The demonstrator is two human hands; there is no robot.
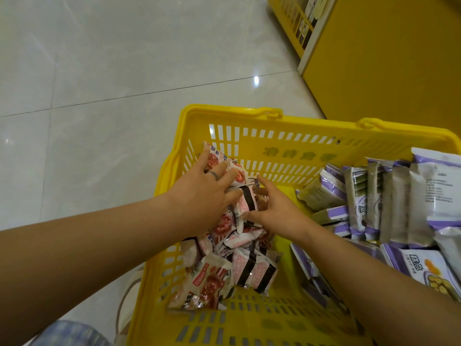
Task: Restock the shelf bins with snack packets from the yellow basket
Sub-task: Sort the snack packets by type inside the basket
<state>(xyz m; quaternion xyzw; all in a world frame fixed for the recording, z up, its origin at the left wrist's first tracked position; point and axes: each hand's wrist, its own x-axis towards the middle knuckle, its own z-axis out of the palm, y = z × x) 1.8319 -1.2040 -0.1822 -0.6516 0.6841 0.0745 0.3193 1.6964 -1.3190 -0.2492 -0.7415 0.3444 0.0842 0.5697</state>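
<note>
Yellow, slotted basket (274,136) on pale floor tiles (99,96), both hands down inside.
Pressed left hand (202,193), fingers spread and straight, onto the red packets (207,288) heaped at the basket's left; curled right hand (279,211), thumb and fingers, round a black-striped packet (248,199) in that heap. Purple packets (399,196) stacked right; yellow shelf (386,58) far right.

My left hand (199,196) wears a thin dark band (213,174) on one finger. My forearms (99,245) and right hand (277,211) are bare. Faded pale blue cloth (67,333) covers my leg, near left.
</note>
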